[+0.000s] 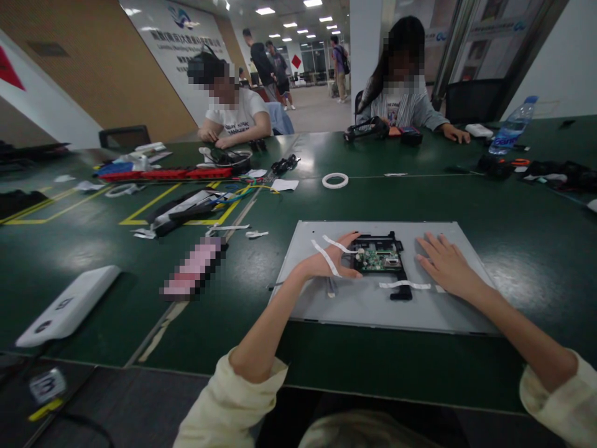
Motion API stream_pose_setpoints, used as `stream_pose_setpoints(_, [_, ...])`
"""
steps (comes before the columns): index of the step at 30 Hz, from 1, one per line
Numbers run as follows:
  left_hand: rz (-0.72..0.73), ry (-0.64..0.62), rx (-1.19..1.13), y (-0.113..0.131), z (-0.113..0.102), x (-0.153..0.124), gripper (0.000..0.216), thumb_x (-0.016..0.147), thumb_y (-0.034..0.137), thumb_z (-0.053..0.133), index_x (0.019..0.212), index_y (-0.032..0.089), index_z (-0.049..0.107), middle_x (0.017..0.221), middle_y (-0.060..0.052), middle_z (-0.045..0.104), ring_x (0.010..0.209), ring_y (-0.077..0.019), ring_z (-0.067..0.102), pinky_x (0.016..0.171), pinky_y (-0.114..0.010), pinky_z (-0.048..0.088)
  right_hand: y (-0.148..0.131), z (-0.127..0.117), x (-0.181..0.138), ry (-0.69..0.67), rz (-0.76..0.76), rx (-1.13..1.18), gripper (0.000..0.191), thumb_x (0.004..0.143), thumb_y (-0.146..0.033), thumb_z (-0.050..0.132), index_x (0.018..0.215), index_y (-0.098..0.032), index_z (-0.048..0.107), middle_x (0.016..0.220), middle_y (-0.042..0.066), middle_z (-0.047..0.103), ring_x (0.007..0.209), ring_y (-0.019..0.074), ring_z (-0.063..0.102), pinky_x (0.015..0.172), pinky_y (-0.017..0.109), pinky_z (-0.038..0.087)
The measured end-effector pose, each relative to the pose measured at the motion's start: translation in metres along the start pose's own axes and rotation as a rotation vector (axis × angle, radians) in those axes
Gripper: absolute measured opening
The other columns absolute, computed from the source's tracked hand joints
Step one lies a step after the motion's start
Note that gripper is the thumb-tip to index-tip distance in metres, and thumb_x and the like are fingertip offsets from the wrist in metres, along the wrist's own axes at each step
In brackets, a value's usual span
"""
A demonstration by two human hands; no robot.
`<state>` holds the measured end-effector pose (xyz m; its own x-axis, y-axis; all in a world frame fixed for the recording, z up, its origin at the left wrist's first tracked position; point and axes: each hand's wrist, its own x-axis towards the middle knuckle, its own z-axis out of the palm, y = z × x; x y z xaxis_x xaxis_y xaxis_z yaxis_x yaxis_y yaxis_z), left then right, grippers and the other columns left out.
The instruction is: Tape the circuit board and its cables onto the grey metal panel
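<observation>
A flat grey panel point(354, 308) lies on the table before me. Near its middle sits a green circuit board point(380, 258) in a black frame point(405, 291). My left hand point(331, 258) is at the frame's left edge, thumb and fingers spread apart around that side. Two white tape strips point(326, 256) cross over or stick to this hand; I cannot tell which. Another tape strip point(405, 285) lies across the frame's lower arm. My right hand point(448, 264) rests flat on the panel to the right of the board, fingers stretched out and holding nothing.
A tape roll point(335, 180) lies beyond the panel. To the left are a pink pixelated rectangle point(193, 267), a white box-like device point(69, 305) and a red power strip point(168, 174). A water bottle point(513, 127) stands at the far right. Two people sit across the table.
</observation>
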<state>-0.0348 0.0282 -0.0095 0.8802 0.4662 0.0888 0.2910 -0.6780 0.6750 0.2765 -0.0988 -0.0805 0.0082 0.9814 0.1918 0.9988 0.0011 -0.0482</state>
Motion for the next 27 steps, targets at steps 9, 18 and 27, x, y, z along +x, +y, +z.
stream_pose_setpoints(9, [-0.021,0.064,-0.008,0.001,0.004,0.001,0.095,0.064,0.040,0.075,0.143,0.017,0.028,0.147,-0.019,0.031,0.135,-0.0323,0.034,0.111,-0.051,0.028,0.000,0.004,0.001,0.013,0.004,-0.009,0.059,0.095,-0.049,0.021,0.142,-0.017,0.038,0.148,0.013,0.030,0.135,0.0374,0.025,0.103,0.053,0.031])
stream_pose_setpoints(18, [0.003,0.024,0.019,0.000,0.000,-0.002,0.098,0.067,0.044,0.073,0.146,0.015,0.022,0.153,-0.019,0.016,0.142,-0.0318,0.018,0.114,-0.050,0.021,0.000,-0.002,0.002,0.041,0.017,0.053,0.057,0.093,-0.050,0.028,0.138,-0.018,0.043,0.145,0.013,0.036,0.135,0.0366,0.026,0.102,0.055,0.033])
stream_pose_setpoints(27, [0.051,0.108,0.352,0.030,0.003,-0.002,0.077,0.076,0.044,0.066,0.141,0.021,0.034,0.152,-0.016,0.022,0.142,-0.0347,0.015,0.113,-0.056,0.010,-0.043,-0.069,0.003,0.464,-0.417,0.321,0.052,0.089,-0.031,0.052,0.139,-0.022,0.040,0.133,0.010,0.049,0.127,0.0257,0.042,0.104,0.049,0.038])
